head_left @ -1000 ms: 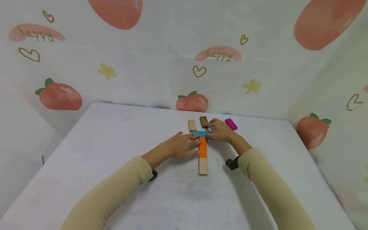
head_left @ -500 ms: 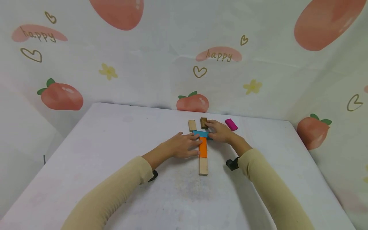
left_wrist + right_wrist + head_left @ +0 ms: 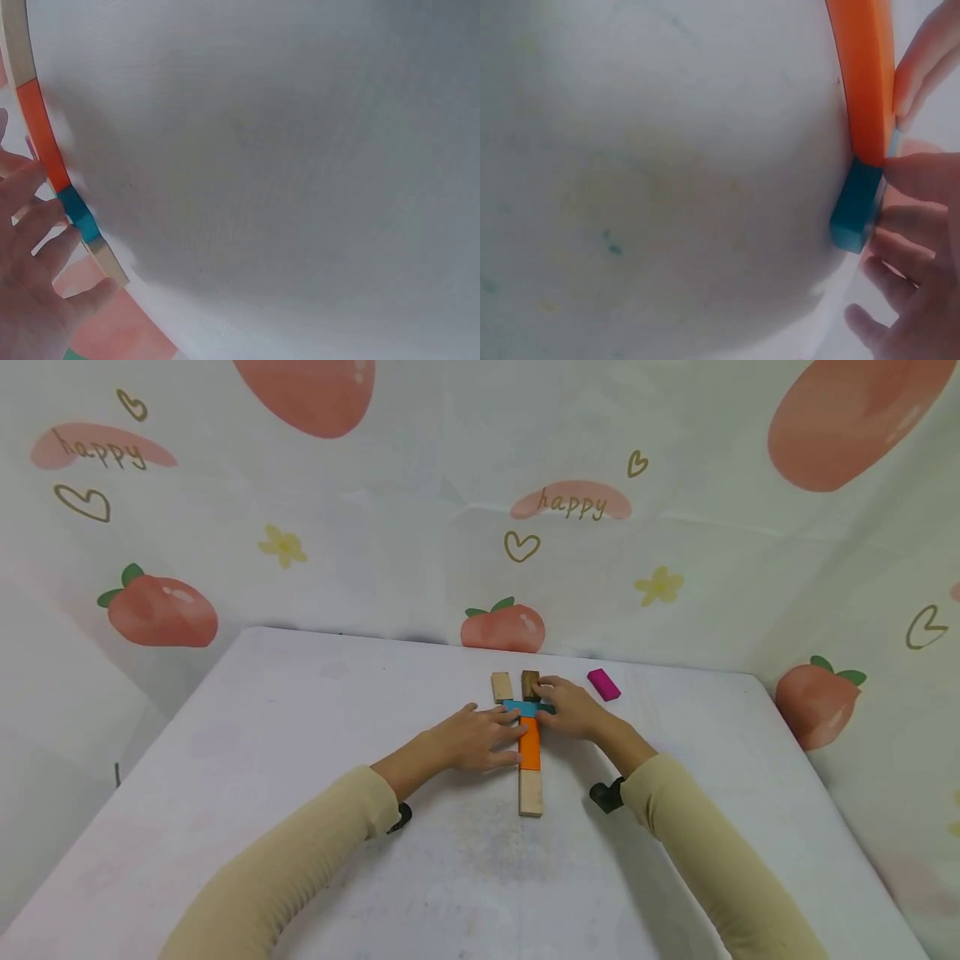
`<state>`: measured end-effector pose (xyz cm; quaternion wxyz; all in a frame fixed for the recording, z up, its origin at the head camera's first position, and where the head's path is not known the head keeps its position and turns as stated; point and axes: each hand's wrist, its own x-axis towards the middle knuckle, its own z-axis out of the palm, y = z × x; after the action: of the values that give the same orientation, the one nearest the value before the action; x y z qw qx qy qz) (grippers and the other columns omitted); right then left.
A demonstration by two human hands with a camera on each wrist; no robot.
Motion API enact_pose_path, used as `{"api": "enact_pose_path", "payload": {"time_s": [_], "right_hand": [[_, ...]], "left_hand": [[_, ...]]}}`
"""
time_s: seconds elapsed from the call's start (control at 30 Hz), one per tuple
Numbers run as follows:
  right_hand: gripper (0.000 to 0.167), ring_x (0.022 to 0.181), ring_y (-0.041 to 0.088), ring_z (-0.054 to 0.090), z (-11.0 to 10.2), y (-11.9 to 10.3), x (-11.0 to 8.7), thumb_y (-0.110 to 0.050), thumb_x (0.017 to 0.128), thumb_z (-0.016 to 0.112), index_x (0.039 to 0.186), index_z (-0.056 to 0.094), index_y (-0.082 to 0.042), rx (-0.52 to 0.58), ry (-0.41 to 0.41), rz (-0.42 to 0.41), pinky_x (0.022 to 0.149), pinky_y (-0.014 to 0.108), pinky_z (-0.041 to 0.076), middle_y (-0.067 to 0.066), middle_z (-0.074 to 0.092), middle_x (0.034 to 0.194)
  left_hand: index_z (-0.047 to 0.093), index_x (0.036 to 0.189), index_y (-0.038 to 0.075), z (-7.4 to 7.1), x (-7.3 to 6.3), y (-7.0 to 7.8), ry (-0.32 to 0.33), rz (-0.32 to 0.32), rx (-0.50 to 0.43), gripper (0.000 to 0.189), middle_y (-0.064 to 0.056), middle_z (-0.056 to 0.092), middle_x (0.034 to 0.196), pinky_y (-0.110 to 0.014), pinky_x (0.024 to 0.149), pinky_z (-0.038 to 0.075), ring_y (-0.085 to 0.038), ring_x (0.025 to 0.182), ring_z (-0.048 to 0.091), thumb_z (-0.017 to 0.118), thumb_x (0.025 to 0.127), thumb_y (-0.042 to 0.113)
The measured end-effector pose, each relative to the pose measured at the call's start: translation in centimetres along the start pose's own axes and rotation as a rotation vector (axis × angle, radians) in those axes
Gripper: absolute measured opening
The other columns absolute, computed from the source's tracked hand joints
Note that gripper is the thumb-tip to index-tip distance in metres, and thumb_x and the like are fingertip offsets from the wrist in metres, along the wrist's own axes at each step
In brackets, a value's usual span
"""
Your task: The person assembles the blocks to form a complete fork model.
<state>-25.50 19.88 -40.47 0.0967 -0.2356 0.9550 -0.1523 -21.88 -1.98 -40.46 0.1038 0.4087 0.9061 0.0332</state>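
Observation:
A light wood block (image 3: 530, 793), an orange block (image 3: 529, 743) and a crosswise blue block (image 3: 522, 707) make a T on the white table. My left hand (image 3: 480, 739) lies at the left of the T, fingers spread, fingertips on the orange and blue blocks. My right hand (image 3: 573, 706) is on the other side. Its thumb is at the blue block's right end, and its loosely bent fingers touch the right side of a dark brown block (image 3: 530, 685) behind the blue one. In the right wrist view, its fingers (image 3: 911, 255) overlap the blue block (image 3: 856, 206); the brown block is hidden.
Another light wood block (image 3: 502, 687) stands behind the blue block's left end. A magenta block (image 3: 603, 685) lies farther right, beyond the right wrist. A white cloth (image 3: 375, 527) printed with fruit hangs along the table's far edge.
The dark brown block has slid a little toward me, up to the blue block, with the right fingers moving along with it. The left hand stays in place.

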Motion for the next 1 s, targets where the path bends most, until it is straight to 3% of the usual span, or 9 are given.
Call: {"api": "enact_pose_path", "payload": {"time_s": [0.37, 0.7, 1.0], "right_hand": [[0.050, 0.135, 0.041, 0.043, 0.36, -0.25, -0.60, -0.016, 0.098, 0.063, 0.143, 0.050, 0.002, 0.008, 0.048, -0.018, 0.110, 0.055, 0.036, 0.024, 0.046, 0.147], [0.047, 0.135, 0.042, 0.042, 0.71, -0.45, -0.84, -0.008, 0.099, 0.054, 0.143, 0.046, 0.008, -0.007, 0.069, -0.066, 0.111, 0.056, 0.034, 0.027, 0.045, 0.146], [0.049, 0.140, 0.040, 0.037, 0.61, -0.28, -0.90, -0.009, 0.099, 0.052, 0.146, 0.045, 0.004, -0.005, 0.058, -0.038, 0.112, 0.058, 0.030, 0.025, 0.042, 0.150]], "left_hand": [[0.049, 0.149, 0.025, 0.16, 0.04, -0.05, 0.007, -0.002, 0.000, 0.057, -0.004, 0.039, 0.157, -0.061, 0.109, 0.034, -0.024, 0.146, 0.034, 0.046, 0.101, 0.055], [0.049, 0.149, 0.024, 0.16, 0.04, -0.06, 0.012, 0.001, -0.004, 0.058, -0.005, 0.037, 0.157, -0.062, 0.109, 0.033, -0.023, 0.146, 0.034, 0.045, 0.101, 0.056], [0.049, 0.149, 0.024, 0.13, 0.02, -0.10, 0.021, 0.011, 0.002, 0.057, -0.004, 0.039, 0.157, -0.061, 0.108, 0.035, -0.024, 0.145, 0.035, 0.046, 0.101, 0.055]]}}
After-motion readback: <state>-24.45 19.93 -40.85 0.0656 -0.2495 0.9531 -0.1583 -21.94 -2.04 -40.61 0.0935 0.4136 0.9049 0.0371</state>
